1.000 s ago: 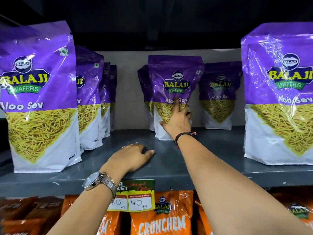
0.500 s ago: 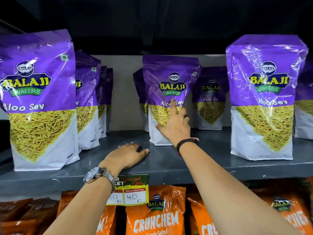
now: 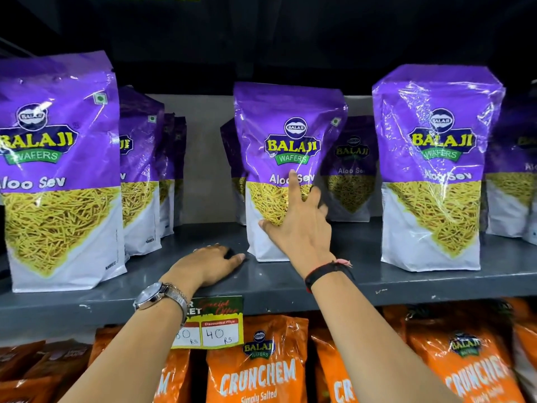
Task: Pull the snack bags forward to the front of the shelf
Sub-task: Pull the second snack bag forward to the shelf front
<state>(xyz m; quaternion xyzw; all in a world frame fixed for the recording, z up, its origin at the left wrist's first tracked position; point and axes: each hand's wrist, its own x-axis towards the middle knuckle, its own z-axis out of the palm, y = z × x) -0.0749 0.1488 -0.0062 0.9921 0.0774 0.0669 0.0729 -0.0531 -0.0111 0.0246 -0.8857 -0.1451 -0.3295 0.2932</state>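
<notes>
Purple Balaji Aloo Sev snack bags stand on a grey metal shelf (image 3: 290, 283). My right hand (image 3: 302, 228) grips the middle bag (image 3: 287, 135), fingers wrapped round its right side, index finger up its front. This bag stands partway toward the shelf's front edge. My left hand (image 3: 209, 264) lies flat, palm down, on the shelf just left of that bag, holding nothing. A left bag (image 3: 58, 170) and a right bag (image 3: 433, 170) stand near the front edge. More bags (image 3: 351, 170) remain at the back.
A row of bags (image 3: 142, 175) runs back behind the left bag. Further bags (image 3: 511, 170) stand at the far right. A price tag (image 3: 215, 324) hangs on the shelf edge. Orange Crunchem bags (image 3: 258, 370) fill the shelf below.
My right hand has drawn the middle bag forward from the back of the shelf. My left hand stays flat on the shelf. The view has shifted rightward.
</notes>
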